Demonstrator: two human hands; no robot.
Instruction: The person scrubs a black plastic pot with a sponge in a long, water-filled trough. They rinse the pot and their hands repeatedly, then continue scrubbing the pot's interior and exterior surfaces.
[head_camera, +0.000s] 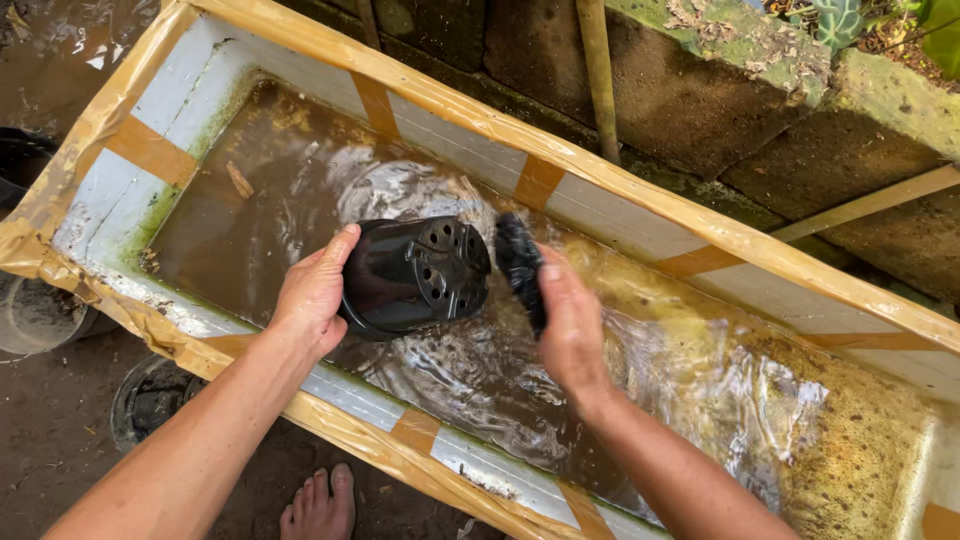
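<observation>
Scrubbing stage, by the look: black plastic pot (412, 275) gripped in left hand (315, 290) above murky water in foam trough (480, 120), right hand (570, 330) clenching dark brush (520, 262) beside its holed base. Next, probably: pressing bristles against base.

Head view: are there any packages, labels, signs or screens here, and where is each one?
No labels, signs or screens.
White foam box: lies across the middle, long, brown tape on its rim, muddy water inside.
Black plastic pot: in the left hand above the water.
Black scrubber: in the right hand.
</observation>
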